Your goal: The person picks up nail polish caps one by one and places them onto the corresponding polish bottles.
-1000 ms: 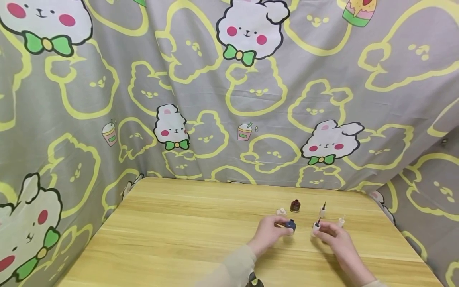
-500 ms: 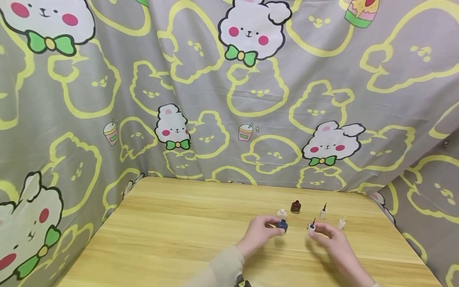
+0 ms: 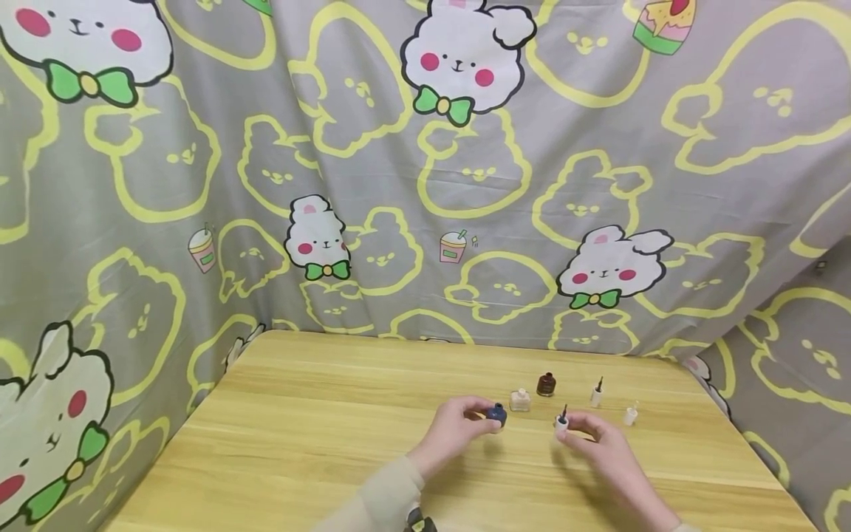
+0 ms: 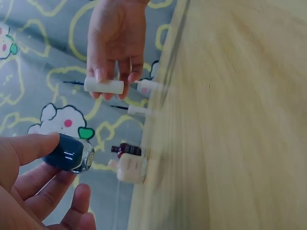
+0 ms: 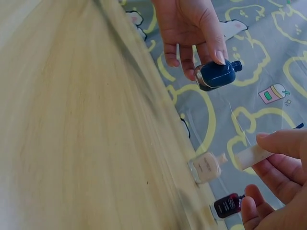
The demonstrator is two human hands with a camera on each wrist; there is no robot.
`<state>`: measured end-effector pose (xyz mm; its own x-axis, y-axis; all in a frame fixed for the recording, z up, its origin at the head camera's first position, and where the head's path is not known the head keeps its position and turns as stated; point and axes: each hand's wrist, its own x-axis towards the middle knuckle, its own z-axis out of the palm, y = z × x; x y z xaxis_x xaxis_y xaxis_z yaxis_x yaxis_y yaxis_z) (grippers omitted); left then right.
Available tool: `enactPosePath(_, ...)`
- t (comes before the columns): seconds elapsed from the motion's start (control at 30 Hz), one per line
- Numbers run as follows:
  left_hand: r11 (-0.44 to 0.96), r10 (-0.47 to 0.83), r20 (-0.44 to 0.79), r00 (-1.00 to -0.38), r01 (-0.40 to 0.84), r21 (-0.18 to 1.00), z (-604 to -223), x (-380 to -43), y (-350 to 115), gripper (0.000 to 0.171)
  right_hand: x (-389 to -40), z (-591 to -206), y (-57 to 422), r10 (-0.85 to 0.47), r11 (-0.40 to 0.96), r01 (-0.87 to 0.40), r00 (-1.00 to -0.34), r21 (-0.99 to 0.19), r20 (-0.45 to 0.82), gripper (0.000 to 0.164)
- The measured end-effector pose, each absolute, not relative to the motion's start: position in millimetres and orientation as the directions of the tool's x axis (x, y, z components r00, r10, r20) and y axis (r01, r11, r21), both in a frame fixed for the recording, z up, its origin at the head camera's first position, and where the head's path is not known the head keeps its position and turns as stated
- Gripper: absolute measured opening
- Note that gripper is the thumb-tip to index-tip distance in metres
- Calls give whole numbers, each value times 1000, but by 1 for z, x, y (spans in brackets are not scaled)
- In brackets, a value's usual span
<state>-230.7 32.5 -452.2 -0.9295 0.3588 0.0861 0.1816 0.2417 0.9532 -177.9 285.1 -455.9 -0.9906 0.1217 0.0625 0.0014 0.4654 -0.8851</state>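
My left hand (image 3: 459, 428) pinches an uncapped dark blue nail polish bottle (image 4: 69, 153) between thumb and fingers, neck up, just above the table. In the right wrist view its bare threaded neck shows. To the right, my right hand (image 3: 601, 440) pinches a white nail polish cap (image 4: 104, 86) with its dark-tipped brush pointing up. A gap separates bottle and cap. Behind them on the table stand an open pale cream nail polish bottle (image 3: 520, 400) and an open dark red nail polish bottle (image 3: 547, 384).
Two more white brush caps stand brush up at the right: one with a dark brush (image 3: 597, 393), another with a pale brush (image 3: 631, 414). The wooden table (image 3: 319, 428) meets a grey patterned curtain (image 3: 385, 177) at its back and sides.
Both hands have moved left across the table, carrying the blue bottle and the white cap. The cream bottle, partly covered by the left hand before, now shows fully.
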Motion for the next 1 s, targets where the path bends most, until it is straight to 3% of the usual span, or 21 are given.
enactPosePath(0.43, 211, 354, 72, -933, 154, 965, -442, -240, 13, 29, -190, -452, 259, 91, 462, -19, -994, -887, 68, 36)
enactPosePath(1.0, 228, 341, 112, -933, 198, 953, -443, -247, -13, 30, -205, -446, 225, 47, 358, -61, -995, -932, 84, 33)
